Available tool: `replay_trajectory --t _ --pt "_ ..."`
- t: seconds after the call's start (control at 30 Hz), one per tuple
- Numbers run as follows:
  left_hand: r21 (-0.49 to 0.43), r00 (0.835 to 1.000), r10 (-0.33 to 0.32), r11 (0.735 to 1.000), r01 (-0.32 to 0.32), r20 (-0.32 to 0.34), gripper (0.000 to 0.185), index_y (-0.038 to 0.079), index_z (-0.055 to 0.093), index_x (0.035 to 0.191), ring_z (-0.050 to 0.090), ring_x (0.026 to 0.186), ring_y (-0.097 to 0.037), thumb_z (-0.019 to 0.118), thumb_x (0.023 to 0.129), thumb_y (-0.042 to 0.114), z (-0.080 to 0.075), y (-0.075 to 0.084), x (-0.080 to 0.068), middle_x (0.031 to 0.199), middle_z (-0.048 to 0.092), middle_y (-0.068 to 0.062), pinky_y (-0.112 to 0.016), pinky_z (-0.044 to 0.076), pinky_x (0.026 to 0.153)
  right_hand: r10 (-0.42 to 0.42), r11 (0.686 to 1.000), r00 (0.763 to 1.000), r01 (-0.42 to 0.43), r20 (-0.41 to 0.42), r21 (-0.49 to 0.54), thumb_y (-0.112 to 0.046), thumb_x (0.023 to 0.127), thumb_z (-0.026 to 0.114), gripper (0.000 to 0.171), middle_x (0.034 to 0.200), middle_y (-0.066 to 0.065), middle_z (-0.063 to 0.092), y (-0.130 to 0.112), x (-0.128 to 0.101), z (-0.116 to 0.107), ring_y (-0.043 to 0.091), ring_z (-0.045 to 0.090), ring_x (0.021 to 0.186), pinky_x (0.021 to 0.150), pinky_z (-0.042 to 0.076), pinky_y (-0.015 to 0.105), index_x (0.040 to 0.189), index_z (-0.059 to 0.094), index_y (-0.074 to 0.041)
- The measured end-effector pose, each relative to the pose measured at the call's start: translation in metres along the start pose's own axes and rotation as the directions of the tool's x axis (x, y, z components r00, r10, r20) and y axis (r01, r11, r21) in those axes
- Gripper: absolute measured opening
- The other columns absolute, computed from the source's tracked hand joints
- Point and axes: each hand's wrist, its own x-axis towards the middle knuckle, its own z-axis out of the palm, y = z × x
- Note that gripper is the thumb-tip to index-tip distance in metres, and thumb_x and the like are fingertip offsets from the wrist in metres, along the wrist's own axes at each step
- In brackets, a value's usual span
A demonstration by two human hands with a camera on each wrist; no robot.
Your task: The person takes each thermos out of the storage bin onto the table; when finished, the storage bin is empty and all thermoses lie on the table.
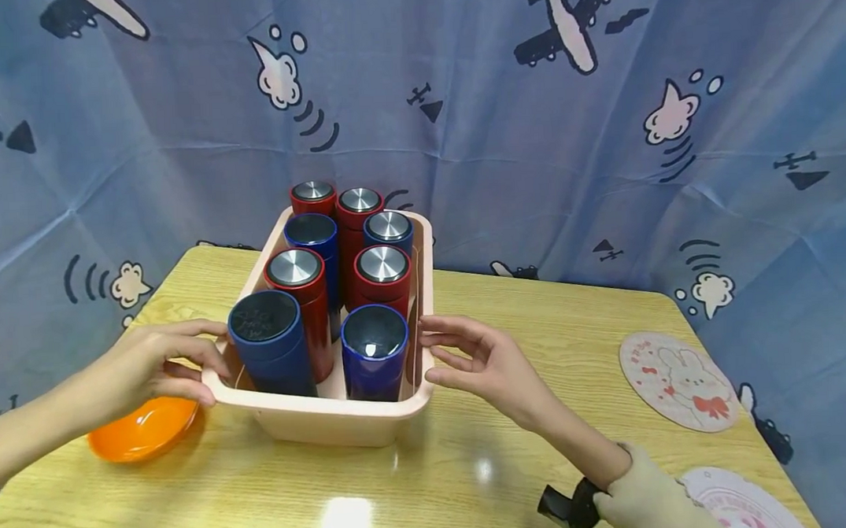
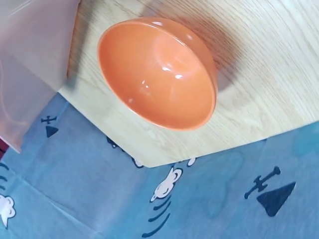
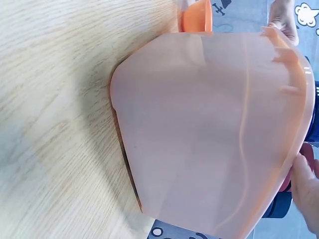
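A pink plastic bin (image 1: 331, 425) stands on the wooden table and holds several upright red and blue round tins, such as a blue tin (image 1: 374, 349) in front and a red tin (image 1: 296, 281) behind it. My left hand (image 1: 211, 364) grips the bin's left front rim, fingers over the top and thumb below. My right hand (image 1: 430, 354) holds the right rim between fingers and thumb. The right wrist view shows the bin's translucent wall (image 3: 199, 124) close up, and the bin's corner (image 2: 30, 64) sits at the left edge of the left wrist view.
An orange bowl (image 1: 142, 426) (image 2: 159, 74) sits on the table just under my left wrist, near the table's left edge. Two round rabbit-print coasters (image 1: 679, 383) lie at the right. A blue printed curtain (image 1: 531, 133) hangs behind.
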Motion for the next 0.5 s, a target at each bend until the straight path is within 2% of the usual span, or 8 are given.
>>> replay_trajectory --t 0.2,0.43,0.5 --pt "-0.005 0.999 -0.047 0.999 0.047 0.019 0.037 0.028 0.072 0.086 0.063 0.092 -0.006 0.088 0.054 0.019 -0.003 0.003 0.004 0.103 0.069 -0.003 -0.009 0.051 0.065 0.052 0.999 0.996 -0.053 0.068 0.013 0.003 0.08 0.074 0.062 0.138 0.02 0.049 -0.004 0.012 -0.001 0.028 0.051 0.125 0.101 0.045 0.032 0.135 0.046 0.007" --pt "-0.113 0.996 -0.064 0.991 0.071 0.062 0.036 0.029 0.067 0.083 0.06 0.081 -0.003 0.087 0.058 0.013 -0.005 0.004 0.006 0.102 0.064 0.002 -0.013 0.054 0.058 0.074 0.997 0.987 -0.069 0.142 -0.038 -0.001 0.076 0.08 0.067 0.136 0.015 0.051 -0.011 0.03 0.003 0.026 0.053 0.123 0.101 0.045 0.031 0.135 0.049 0.001" --pt "-0.114 0.995 -0.068 0.991 0.076 0.071 0.036 0.03 0.066 0.082 0.06 0.082 -0.003 0.087 0.057 0.014 -0.005 0.004 0.006 0.102 0.063 0.005 -0.014 0.054 0.058 0.071 0.997 0.984 -0.063 0.165 -0.05 -0.002 0.075 0.081 0.068 0.136 0.014 0.051 -0.011 0.034 0.004 0.026 0.053 0.123 0.101 0.045 0.031 0.136 0.049 -0.001"
